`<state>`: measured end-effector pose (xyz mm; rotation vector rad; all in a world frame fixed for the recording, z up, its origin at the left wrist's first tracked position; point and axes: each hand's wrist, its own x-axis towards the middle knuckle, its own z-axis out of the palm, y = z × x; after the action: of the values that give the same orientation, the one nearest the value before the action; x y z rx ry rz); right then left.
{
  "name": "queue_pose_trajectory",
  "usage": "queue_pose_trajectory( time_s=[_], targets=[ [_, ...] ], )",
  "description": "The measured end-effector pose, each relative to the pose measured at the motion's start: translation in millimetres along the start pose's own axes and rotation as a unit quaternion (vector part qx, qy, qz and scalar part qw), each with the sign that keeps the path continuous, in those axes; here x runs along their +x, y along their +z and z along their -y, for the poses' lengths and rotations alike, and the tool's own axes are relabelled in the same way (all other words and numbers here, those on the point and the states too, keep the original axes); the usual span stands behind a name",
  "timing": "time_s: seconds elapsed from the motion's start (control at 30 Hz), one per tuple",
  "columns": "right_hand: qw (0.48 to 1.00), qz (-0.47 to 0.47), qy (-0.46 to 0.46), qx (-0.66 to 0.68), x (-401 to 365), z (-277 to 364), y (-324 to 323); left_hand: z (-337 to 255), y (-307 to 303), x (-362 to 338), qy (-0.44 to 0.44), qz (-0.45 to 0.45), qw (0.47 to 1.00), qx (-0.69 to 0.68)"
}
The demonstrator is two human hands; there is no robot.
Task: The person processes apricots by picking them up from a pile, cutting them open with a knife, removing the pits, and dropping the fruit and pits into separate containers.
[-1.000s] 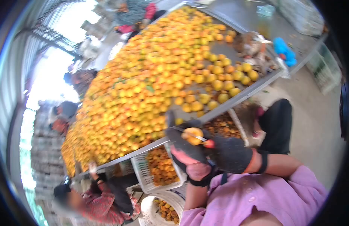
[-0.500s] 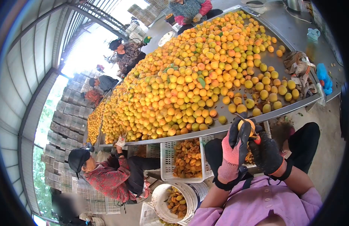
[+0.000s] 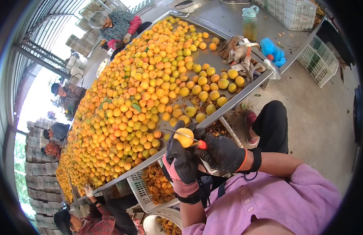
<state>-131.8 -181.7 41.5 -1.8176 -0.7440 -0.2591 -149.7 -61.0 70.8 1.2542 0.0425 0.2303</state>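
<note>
My left hand (image 3: 181,156), in a pink and black glove, holds a yellow-orange fruit (image 3: 183,137) near the table's front edge. My right hand (image 3: 222,152), in a black glove, grips a knife by its red handle (image 3: 201,144). The thin blade lies across the fruit and sticks out past its left side. Whether it cuts into the flesh is hard to tell. Beyond my hands a large pile of apricot-like fruit (image 3: 126,105) covers much of the metal table (image 3: 224,107).
White crates (image 3: 136,188) with halved fruit and a white bucket (image 3: 152,224) stand below the table edge. A crumpled cloth (image 3: 242,56), a bottle (image 3: 250,23) and a blue bag (image 3: 272,51) lie or stand at the right. Co-workers (image 3: 118,25) sit around the table.
The view has turned to the right, so table and co-workers appear further left. The fruit and knife remain in my hands, with more of the blade showing beside the fruit.
</note>
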Motion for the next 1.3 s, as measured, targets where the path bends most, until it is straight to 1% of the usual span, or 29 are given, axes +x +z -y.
queue_pose_trajectory(
  time_s=[0.03, 0.07, 0.1, 0.13, 0.17, 0.23, 0.3, 0.37, 0.4, 0.43, 0.47, 0.5, 0.53, 0.57, 0.63, 0.67, 0.7, 0.77, 0.8, 0.87, 0.9, 0.97, 1.03, 1.07, 1.1, 1.17, 1.2, 1.23, 1.3],
  targets=[
    [1.0, 0.006, 0.014, 0.007, -0.7, 1.2, -1.6, 1.0, -1.4, -0.8, -0.002, 0.001, 1.0, -0.003],
    [0.999, 0.045, 0.011, 0.009, 0.2, 2.3, -7.8, -0.8, -3.7, -1.6, 0.011, -0.018, 0.998, 0.055],
    [0.999, 0.046, 0.014, 0.009, 0.8, -0.7, -11.5, -3.7, -4.1, -1.5, 0.024, -0.036, 0.993, 0.113],
    [0.995, 0.095, 0.011, -0.017, 2.1, -3.7, -15.0, -9.4, 1.9, 2.1, 0.01, -0.057, 0.994, 0.091],
    [0.989, 0.142, 0.008, -0.044, 4.0, -6.3, -18.0, -13.9, -1.1, 4.3, 0.009, -0.052, 0.994, 0.092],
    [0.989, 0.143, 0.009, -0.038, 9.6, -12.5, -24.2, -22.6, -8.3, 8.5, 0.043, 0.018, 0.978, 0.203],
    [0.989, 0.143, 0.006, -0.036, 14.1, -11.1, -29.1, -18.7, -4.8, 10.6, 0.045, 0.012, 0.981, 0.189],
    [0.98, 0.18, 0.004, -0.084, 22.6, -2.4, -34.2, -4.9, -4.2, 15.9, 0.07, -0.092, 0.966, 0.229],
    [0.98, 0.184, 0.045, -0.059, 19.4, -9.6, -28.8, -2.7, -7.5, 16.8, 0.044, -0.085, 0.975, 0.199],
    [0.982, 0.153, 0.054, -0.094, 18.9, -6.9, -22.1, 1.8, -12.4, 16.7, 0.018, -0.071, 0.983, 0.167],
    [0.983, 0.122, 0.089, -0.101, 13.6, -7.4, -17.5, 1.8, -11.5, 15.4, -0.019, -0.065, 0.986, 0.153],
    [0.983, 0.117, 0.086, -0.108, 11.2, -6.2, -16.5, -0.8, -9.7, 11.1, -0.06, -0.061, 0.986, 0.144],
    [0.983, 0.117, 0.085, -0.11, 11.0, -6.2, -18.6, -0.4, -7.9, 8.6, 0.025, -0.069, 0.965, 0.251],
    [0.983, 0.101, 0.084, -0.128, 12.8, -8.6, -23.8, 1.4, -6.8, 6.8, 0.11, -0.085, 0.926, 0.352],
    [0.987, 0.14, 0.028, -0.071, 14.8, -10.0, -29.3, 3.7, -8.1, 9.0, 0.219, -0.073, 0.855, 0.464],
    [0.988, 0.13, 0.027, -0.078, 18.1, -8.9, -30.7, 11.9, -6.7, 14.3, 0.199, -0.087, 0.915, 0.339],
    [0.983, 0.158, 0.049, -0.083, 22.5, -6.6, -31.2, 16.0, -8.5, 14.5, 0.204, -0.079, 0.916, 0.335],
    [0.968, 0.215, 0.092, -0.091, 28.0, -3.8, -31.0, 14.5, -6.9, 11.9, 0.149, -0.114, 0.946, 0.263],
    [0.966, 0.22, 0.041, -0.128, 27.6, -10.5, -24.1, 10.5, -1.3, 14.1, 0.155, -0.11, 0.947, 0.259],
    [0.97, 0.193, 0.029, -0.144, 27.9, -11.9, -18.9, 1.3, 11.9, 21.4, 0.061, -0.199, 0.967, 0.15],
    [0.973, 0.174, 0.018, -0.153, 29.2, -10.7, -17.5, -0.7, 14.8, 24.2, 0.012, -0.242, 0.966, 0.094],
    [0.977, 0.15, 0.002, -0.149, 27.9, -24.3, -10.2, 10.9, 5.9, 32.5, 0.036, -0.246, 0.965, 0.087],
    [0.981, 0.129, -0.014, -0.142, 25.9, -30.7, -3.1, 22.9, -9.4, 39.2, 0.131, -0.219, 0.933, 0.254],
    [0.981, 0.137, 0.019, -0.137, 22.4, -30.4, -2.1, 11.7, 2.1, 32.6, 0.167, -0.193, 0.92, 0.299],
    [0.979, 0.145, 0.052, -0.132, 20.2, -29.8, -2.5, 16.0, 1.3, 32.6, 0.168, -0.196, 0.919, 0.298],
    [0.979, 0.17, 0.058, -0.093, 24.3, -26.5, -6.9, 29.1, -14.3, 37.4, 0.119, -0.197, 0.949, 0.215],
    [0.977, 0.194, 0.066, -0.054, 26.7, -25.7, -6.5, 40.0, -33.6, 42.1, 0.277, -0.111, 0.891, 0.342],
    [0.977, 0.199, 0.059, -0.05, 27.4, -29.7, -1.4, 34.6, -32.1, 40.8, 0.279, -0.119, 0.888, 0.345],
    [0.969, 0.217, 0.102, 0.054, 26.5, -41.1, 8.8, 26.4, -18.2, 33.3, 0.164, -0.138, 0.932, 0.291]
  ],
)
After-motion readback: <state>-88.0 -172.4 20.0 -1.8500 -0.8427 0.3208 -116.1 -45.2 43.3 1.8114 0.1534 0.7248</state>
